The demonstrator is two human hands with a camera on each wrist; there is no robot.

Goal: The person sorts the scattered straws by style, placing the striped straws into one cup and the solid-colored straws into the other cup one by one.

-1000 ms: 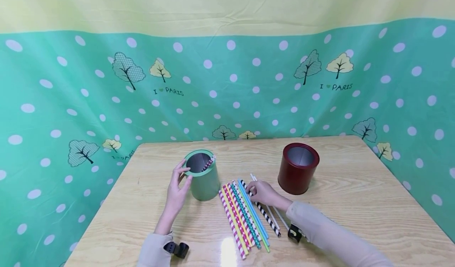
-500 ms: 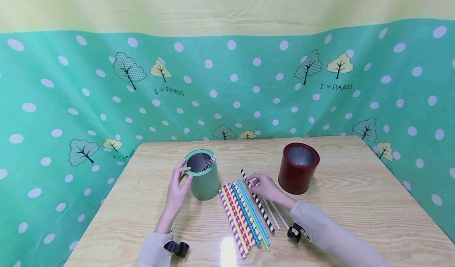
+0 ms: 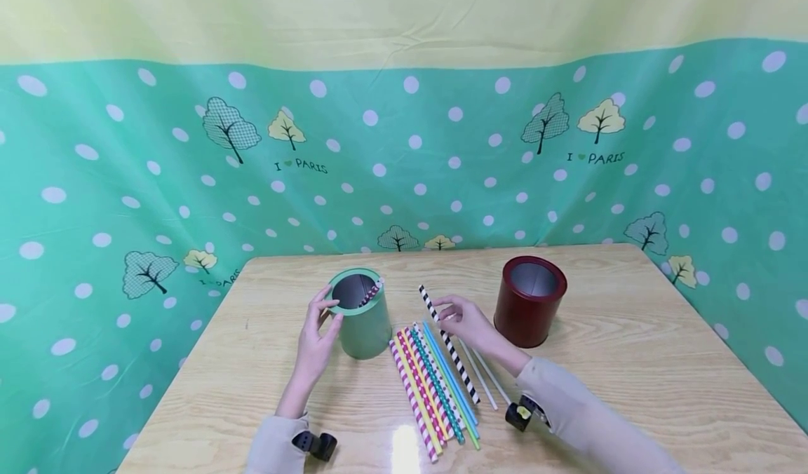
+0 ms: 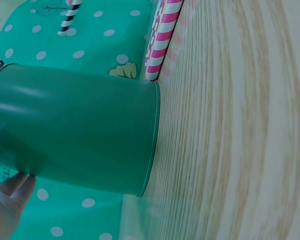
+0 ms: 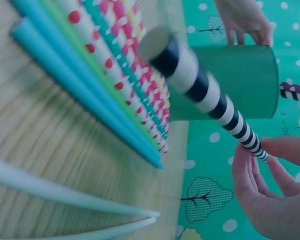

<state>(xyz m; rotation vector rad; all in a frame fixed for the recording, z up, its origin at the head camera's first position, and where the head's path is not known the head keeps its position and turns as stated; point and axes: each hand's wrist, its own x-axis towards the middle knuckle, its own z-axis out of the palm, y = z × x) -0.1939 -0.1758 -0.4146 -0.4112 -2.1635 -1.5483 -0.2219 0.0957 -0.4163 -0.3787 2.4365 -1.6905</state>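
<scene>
My right hand (image 3: 467,324) pinches a black-and-white striped paper straw (image 3: 463,370) near its far end. The straw slants above the table, its near end dropping toward me. In the right wrist view thumb and fingers (image 5: 270,180) close round it. At the left, a green can (image 3: 367,332) stands upright, with my left hand (image 3: 318,335) holding it by the rim and side. One dark purple patterned straw (image 3: 371,292) leans inside the can, its tip over the rim. Beside the can several coloured straws (image 3: 424,393) lie in a row: striped, dotted, yellow, teal, green and blue.
A dark red can (image 3: 527,321) stands upright behind my right forearm. Two thin white straws (image 3: 485,379) lie on the wooden table (image 3: 631,348) beneath the right wrist. A dotted green-and-yellow curtain (image 3: 404,151) hangs behind the table.
My right hand has picked the black-and-white striped straw up off the table beside the row and moved it slightly up and to the left. The left hand stays at the green can.
</scene>
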